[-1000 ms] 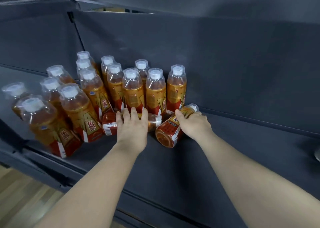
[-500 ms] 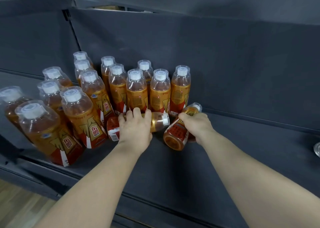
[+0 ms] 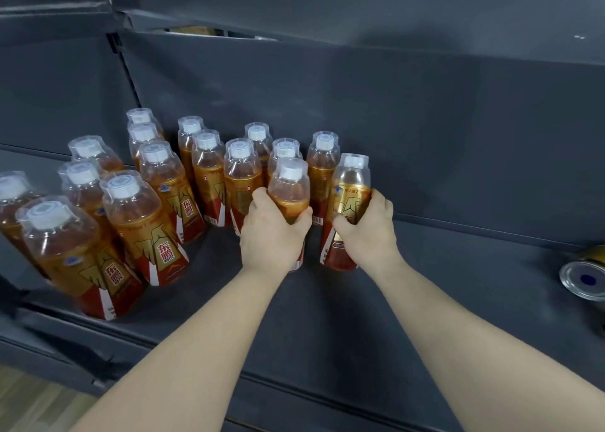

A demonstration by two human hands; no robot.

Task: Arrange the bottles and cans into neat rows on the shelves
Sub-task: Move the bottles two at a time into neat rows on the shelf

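Observation:
Several amber drink bottles with white caps and red-gold labels stand in rough rows on a dark grey shelf [image 3: 425, 300]. My left hand [image 3: 271, 235] is wrapped around one bottle [image 3: 289, 189], held upright in front of the back rows. My right hand [image 3: 366, 231] grips a second bottle [image 3: 350, 186] just to its right, upright and slightly tilted, base near the shelf. The nearest standing bottles [image 3: 147, 222] are at the left front.
A metal can [image 3: 586, 277] lies on its side at the right edge of the shelf. The shelf's back panel [image 3: 425, 120] rises close behind the bottles. A wooden floor [image 3: 26, 405] shows below the shelf's front lip at the lower left.
Both bottles lay on their sides under my hands before; now each hand has stood its bottle upright. The view has shifted so the can appears at the right.

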